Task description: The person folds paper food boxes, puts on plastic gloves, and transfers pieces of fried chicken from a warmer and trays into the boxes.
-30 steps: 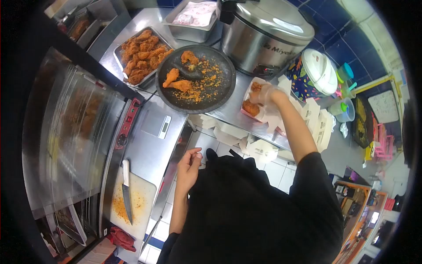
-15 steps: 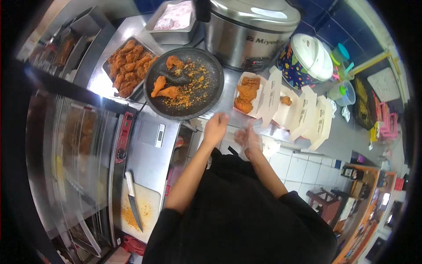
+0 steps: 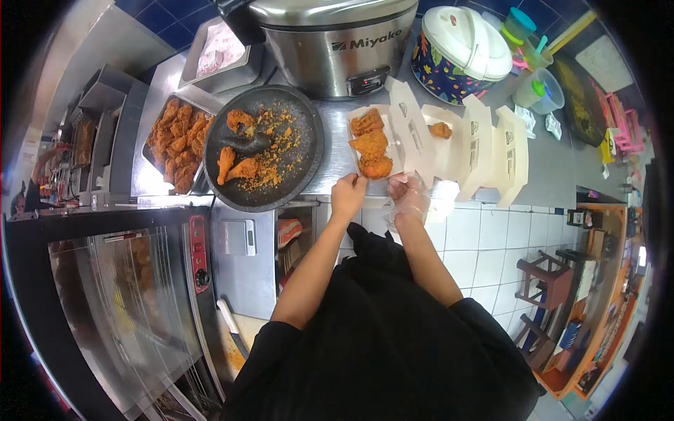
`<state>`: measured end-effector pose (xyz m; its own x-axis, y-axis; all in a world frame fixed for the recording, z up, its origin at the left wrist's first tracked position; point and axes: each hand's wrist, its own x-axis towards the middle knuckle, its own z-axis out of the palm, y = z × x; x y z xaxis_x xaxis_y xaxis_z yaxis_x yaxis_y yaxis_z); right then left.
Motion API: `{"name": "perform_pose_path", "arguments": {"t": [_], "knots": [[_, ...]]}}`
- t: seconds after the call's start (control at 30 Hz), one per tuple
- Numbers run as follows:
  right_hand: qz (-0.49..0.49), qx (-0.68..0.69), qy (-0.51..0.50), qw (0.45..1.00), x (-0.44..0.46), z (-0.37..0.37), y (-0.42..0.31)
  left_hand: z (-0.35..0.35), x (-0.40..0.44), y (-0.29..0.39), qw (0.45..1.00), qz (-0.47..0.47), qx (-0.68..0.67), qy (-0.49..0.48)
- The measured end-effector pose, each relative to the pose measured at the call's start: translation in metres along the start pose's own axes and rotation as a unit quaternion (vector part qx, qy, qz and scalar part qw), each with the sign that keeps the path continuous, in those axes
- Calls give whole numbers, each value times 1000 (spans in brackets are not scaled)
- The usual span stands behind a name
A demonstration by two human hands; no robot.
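An open paper box (image 3: 397,156) at the front of the steel counter holds several pieces of fried chicken (image 3: 371,146), and its lid stands up on the right. At the near left corner of this box, my bare left hand (image 3: 347,195) is closed on the edge. Inside a clear plastic glove, my right hand (image 3: 409,196) has its fingers curled at the near right corner, closed on the box there. To the left is a round stone mortar (image 3: 309,172) with chicken pieces, orange crumbs and a dark pestle (image 3: 246,145).
A tray of fried chicken (image 3: 175,144) sits left of the mortar. Behind stand a rice cooker (image 3: 330,52) and a patterned pot (image 3: 449,74). More open boxes (image 3: 484,158) line the right. A knife (image 3: 230,319) lies by the glass-fronted cabinet (image 3: 126,302) at lower left.
Both hands have moved up to the near edge of the chicken box and closed on it. The camera view has turned, shifting the counter leftward.
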<state>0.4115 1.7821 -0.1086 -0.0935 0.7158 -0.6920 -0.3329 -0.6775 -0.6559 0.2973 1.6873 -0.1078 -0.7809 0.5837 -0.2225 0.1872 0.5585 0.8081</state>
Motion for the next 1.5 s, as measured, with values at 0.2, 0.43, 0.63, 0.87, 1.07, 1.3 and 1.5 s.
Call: {"name": "perform_pose_path", "arguments": {"t": [0.2, 0.43, 0.63, 0.87, 1.07, 1.3, 1.5], "knots": [[-6, -67, -81, 994, -2, 0, 9, 4, 2, -5, 1000, 8, 1, 6], [-22, -62, -70, 995, -11, 1, 15, 9, 4, -15, 997, -27, -60, -38], [15, -94, -79, 992, -18, 7, 6, 17, 4, -18, 998, -14, -54, -1], [-63, -202, -33, 977, 6, -2, 13, 11, -1, -6, 1000, 3, -28, 6], [-169, -210, -23, 963, 30, -9, 35, 16, -6, -4, 999, 16, -50, 6], [-135, -169, -7, 976, 7, 4, 19, 13, -10, 1, 997, 6, -78, 3], [-229, -274, 10, 934, 41, -7, 41, 19, -11, -2, 997, 14, -81, 13]]}}
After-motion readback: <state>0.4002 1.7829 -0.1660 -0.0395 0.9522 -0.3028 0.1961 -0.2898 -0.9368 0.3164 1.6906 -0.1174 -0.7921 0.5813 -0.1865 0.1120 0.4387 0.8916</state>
